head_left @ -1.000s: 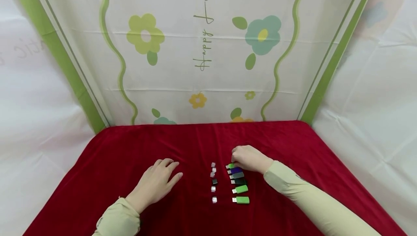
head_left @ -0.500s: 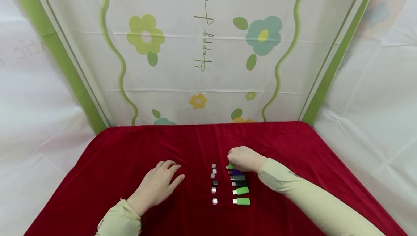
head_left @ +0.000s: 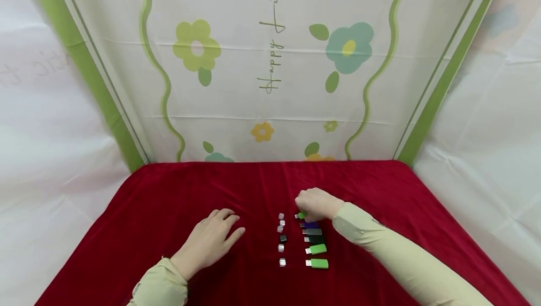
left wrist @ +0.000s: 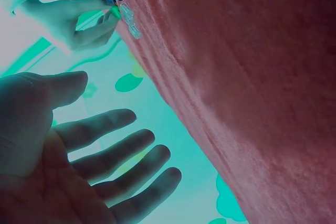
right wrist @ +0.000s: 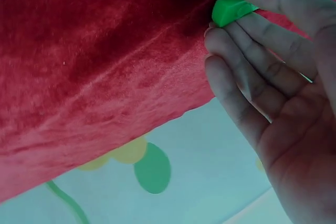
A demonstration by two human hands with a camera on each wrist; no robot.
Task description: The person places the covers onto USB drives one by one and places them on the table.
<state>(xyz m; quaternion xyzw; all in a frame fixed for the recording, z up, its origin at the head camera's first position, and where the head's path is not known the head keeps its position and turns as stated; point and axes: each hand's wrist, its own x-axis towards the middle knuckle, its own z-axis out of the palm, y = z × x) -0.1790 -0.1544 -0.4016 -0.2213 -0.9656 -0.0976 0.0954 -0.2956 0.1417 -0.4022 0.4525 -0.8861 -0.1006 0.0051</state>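
Note:
At the far end of a column of USB sticks, my right hand point(head_left: 318, 203) pinches a bright green USB stick point(right wrist: 231, 10) between thumb and fingertips, close over the cloth. Its metal plug point(head_left: 297, 216) points left. Nearer me lie a purple USB stick point(head_left: 311, 225), a grey one point(head_left: 313, 232), a black one point(head_left: 315, 240) and two more green USB sticks point(head_left: 319, 249), plugs all facing left. To their left runs a column of small caps, mostly clear point(head_left: 282, 262), with one black cap point(head_left: 283, 238). My left hand point(head_left: 210, 238) holds nothing, its fingers relaxed and spread, left of the caps.
A red velvet cloth point(head_left: 177, 193) covers the table. Behind it hangs a white curtain point(head_left: 236, 85) with printed flowers and lettering, and white fabric walls point(head_left: 486, 146) stand on both sides.
My right hand has shifted a little left and stays at the farthest green USB stick. My left hand keeps its pose. The whole head view has drifted slightly.

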